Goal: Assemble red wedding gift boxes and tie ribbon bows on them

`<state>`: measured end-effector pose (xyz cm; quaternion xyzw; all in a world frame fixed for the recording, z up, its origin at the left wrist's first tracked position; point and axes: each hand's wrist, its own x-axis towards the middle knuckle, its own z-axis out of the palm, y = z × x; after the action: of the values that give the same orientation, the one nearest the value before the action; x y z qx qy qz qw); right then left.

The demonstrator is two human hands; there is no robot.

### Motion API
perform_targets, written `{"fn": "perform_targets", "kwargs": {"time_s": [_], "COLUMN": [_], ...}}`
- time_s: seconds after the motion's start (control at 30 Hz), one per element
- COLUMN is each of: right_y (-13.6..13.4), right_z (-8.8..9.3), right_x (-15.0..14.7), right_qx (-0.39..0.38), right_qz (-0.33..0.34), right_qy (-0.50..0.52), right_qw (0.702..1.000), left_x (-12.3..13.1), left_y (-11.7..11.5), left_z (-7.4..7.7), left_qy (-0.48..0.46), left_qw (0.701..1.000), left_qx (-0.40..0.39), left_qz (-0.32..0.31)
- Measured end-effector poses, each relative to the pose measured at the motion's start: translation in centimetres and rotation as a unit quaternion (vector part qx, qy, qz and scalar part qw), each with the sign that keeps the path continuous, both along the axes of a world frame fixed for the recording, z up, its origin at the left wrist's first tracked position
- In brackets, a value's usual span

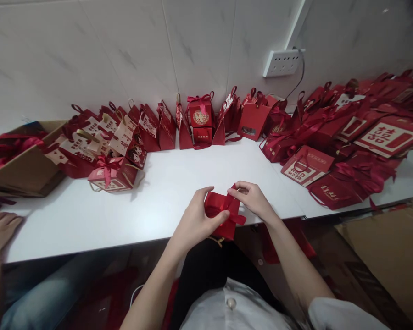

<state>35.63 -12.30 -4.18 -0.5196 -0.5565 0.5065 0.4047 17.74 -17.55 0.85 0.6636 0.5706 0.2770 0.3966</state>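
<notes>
A small red gift box [215, 200] with a red ribbon [240, 220] tied across it sits at the table's front edge, partly overhanging my lap. My left hand [206, 215] grips the box from its left side, with the thumb across the ribbon on top. At the box's far right corner, my right hand [249, 196] pinches a raised length of the ribbon between thumb and fingers. A gold-coloured cord end [220, 240] hangs below the box's near edge. The underside of the box is hidden.
Finished-looking red boxes [201, 114] line the wall, with a heap of them [330, 137] at right. A cardboard box [30, 172] of red ribbon stands at left. Another person's hand [2, 229] rests on the white table [106, 220]. A power strip [282, 63] is on the wall.
</notes>
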Motion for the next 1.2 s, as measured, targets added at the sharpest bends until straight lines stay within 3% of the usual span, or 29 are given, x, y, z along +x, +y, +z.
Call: {"fn": "perform_targets", "kwargs": {"time_s": [0.13, 0.27, 0.47, 0.67, 0.87, 1.07, 1.2], "right_y": [0.1, 0.1, 0.0, -0.1, -0.4, -0.4, -0.3], "right_z": [0.0, 0.0, -0.2, -0.6, -1.1, -0.9, -0.8], "right_x": [0.0, 0.1, 0.1, -0.2, 0.1, 0.2, -0.2], "right_qx": [-0.027, -0.043, -0.06, -0.042, -0.016, -0.052, -0.062], "right_qz": [-0.007, -0.022, -0.034, -0.018, -0.004, 0.005, 0.019], "right_qy": [0.017, 0.013, 0.026, 0.044, 0.039, 0.043, 0.049], "right_qw": [0.999, 0.999, 0.997, 0.998, 0.999, 0.998, 0.997], "left_x": [-1.1, -3.3, -5.3, -3.4, -1.5, -1.6, -1.4], "left_y": [0.8, 1.4, 2.2, 5.4, 8.7, 9.6, 10.1], "left_z": [-0.7, -1.3, -0.7, -0.8, -2.0, -4.3, -4.9], "left_qy": [0.003, 0.01, 0.007, -0.192, -0.198, -0.214, -0.225], "left_qw": [0.999, 0.999, 0.999, 0.979, 0.973, 0.961, 0.947], "left_qx": [0.023, 0.043, 0.03, -0.02, -0.085, -0.129, -0.166], "left_qz": [-0.033, 0.014, -0.013, -0.066, -0.088, -0.118, -0.159]}}
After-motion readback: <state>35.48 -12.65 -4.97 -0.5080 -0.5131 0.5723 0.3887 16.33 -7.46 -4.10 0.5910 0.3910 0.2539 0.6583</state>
